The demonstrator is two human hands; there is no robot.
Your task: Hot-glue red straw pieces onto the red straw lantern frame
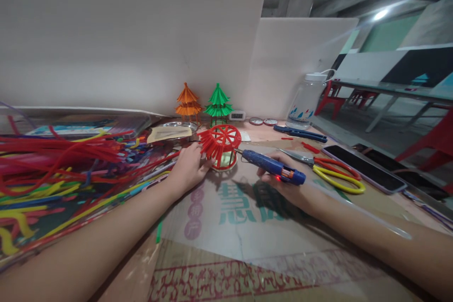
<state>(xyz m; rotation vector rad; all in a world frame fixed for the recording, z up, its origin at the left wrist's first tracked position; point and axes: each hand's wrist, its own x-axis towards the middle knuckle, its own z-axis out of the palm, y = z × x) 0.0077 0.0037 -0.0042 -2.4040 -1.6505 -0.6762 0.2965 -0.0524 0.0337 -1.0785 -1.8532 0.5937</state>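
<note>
My left hand (192, 164) is closed on the left side of a red pipe-cleaner pavilion model (223, 138), which has a spoked ring on top, thin posts and a round base. Short red strips fan out along the left part of its ring. In my right hand (274, 172) is a blue hot glue gun (272, 165) with a small red light lit. Its nozzle points left and comes close to the ring's right edge; whether it touches I cannot tell. A clear glue stick (375, 219) trails from the gun's back over my right forearm.
Pipe cleaners (63, 165) are heaped at left. Behind the model stand an orange pagoda (188, 104), a green pagoda (218, 104), a metal dish (177, 128) and a small clock (237, 115). At right lie scissors (336, 174), a phone (364, 167), a blue cutter (300, 133) and a bottle (302, 104).
</note>
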